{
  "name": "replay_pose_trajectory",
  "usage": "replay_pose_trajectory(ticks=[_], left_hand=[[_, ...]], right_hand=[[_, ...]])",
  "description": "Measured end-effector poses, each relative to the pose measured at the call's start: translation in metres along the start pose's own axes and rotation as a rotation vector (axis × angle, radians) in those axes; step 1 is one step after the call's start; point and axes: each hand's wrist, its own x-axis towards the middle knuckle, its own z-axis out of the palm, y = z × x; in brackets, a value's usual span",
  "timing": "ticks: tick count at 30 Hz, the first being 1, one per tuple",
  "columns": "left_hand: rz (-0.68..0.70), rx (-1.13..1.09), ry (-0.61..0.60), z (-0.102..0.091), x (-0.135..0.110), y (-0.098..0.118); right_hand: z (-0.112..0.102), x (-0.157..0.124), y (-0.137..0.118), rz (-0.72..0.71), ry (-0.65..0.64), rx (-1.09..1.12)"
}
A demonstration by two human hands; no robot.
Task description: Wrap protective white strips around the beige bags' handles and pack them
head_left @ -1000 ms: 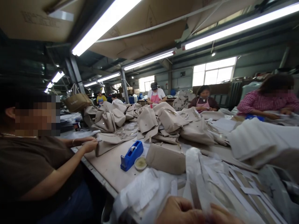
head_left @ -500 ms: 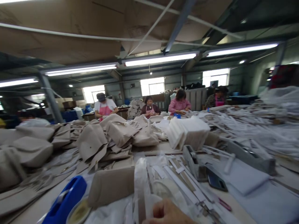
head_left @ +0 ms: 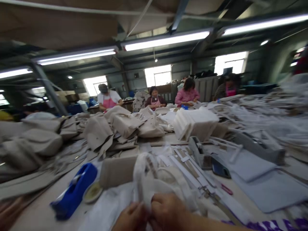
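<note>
At the bottom middle of the head view my left hand (head_left: 131,216) and my right hand (head_left: 166,211) are pressed together, both pinching a bunched white plastic wrapping (head_left: 151,179) with a beige strap inside it. A purple patterned sleeve (head_left: 269,224) covers my right forearm. Just beyond the wrapping lies a beige pouch (head_left: 117,170). Left of it are a blue tape dispenser (head_left: 75,191) and a small round dish (head_left: 92,192).
Piles of beige bags (head_left: 98,131) cover the left and middle of the table (head_left: 36,215). A white foam stack (head_left: 196,123), a grey tool (head_left: 199,155), a dark phone (head_left: 220,168) and grey sheets (head_left: 260,179) lie right. Several other people work at the far side.
The view has swung right, away from the person at my left, then tipped down a little. Both hands now show, closed on the white wrapping, which has bunched up.
</note>
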Motion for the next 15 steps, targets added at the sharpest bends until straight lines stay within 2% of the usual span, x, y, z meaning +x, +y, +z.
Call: replay_pose_trajectory(ticks=[2, 3, 4, 6, 8, 10, 13, 15], left_hand=[[-0.197, -0.173, 0.01, -0.015, -0.026, 0.011], [-0.241, -0.232, 0.017, -0.017, -0.034, 0.017], [-0.242, -0.255, 0.025, -0.018, -0.039, 0.023], [-0.109, -0.159, 0.031, -0.017, -0.043, 0.033], [0.086, 0.052, 0.003, -0.014, -0.044, 0.037], [0.251, 0.257, -0.019, -0.011, -0.046, 0.037], [0.396, 0.452, -0.025, -0.012, -0.048, 0.032], [0.375, 0.466, -0.051, -0.016, -0.048, 0.031]], right_hand=[[0.002, -0.01, -0.007, -0.177, 0.0, -0.258], [-0.001, -0.014, -0.011, -0.223, 0.012, -0.281], [-0.006, -0.017, -0.016, -0.21, 0.01, -0.216], [-0.018, -0.02, -0.023, -0.037, -0.058, 0.098], [-0.027, -0.019, -0.03, 0.22, -0.152, 0.52], [-0.029, -0.016, -0.034, 0.422, -0.179, 0.848], [-0.023, -0.012, -0.037, 0.539, -0.088, 0.999], [-0.019, -0.012, -0.037, 0.521, -0.055, 0.949]])
